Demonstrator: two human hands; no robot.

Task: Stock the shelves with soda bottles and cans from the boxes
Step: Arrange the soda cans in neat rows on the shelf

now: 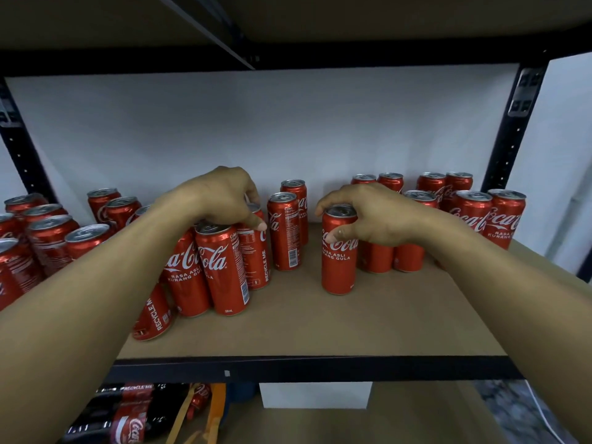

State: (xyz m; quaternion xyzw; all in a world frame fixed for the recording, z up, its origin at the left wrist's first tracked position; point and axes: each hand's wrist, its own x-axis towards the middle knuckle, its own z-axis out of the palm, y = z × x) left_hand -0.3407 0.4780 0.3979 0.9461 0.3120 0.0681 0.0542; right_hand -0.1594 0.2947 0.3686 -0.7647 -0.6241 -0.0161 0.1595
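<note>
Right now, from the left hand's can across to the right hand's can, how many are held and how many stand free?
Held cans: 2, one in the left hand, one in the right hand
Free-standing cans: 2
Total: 4

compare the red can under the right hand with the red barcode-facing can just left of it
The red logo-facing can is gripped at its top by the right hand; the red barcode-facing can is not gripped. The first shows white script, the second its barcode. The first stands nearer the brown shelf board's front edge. Both are slim and upright.
</note>
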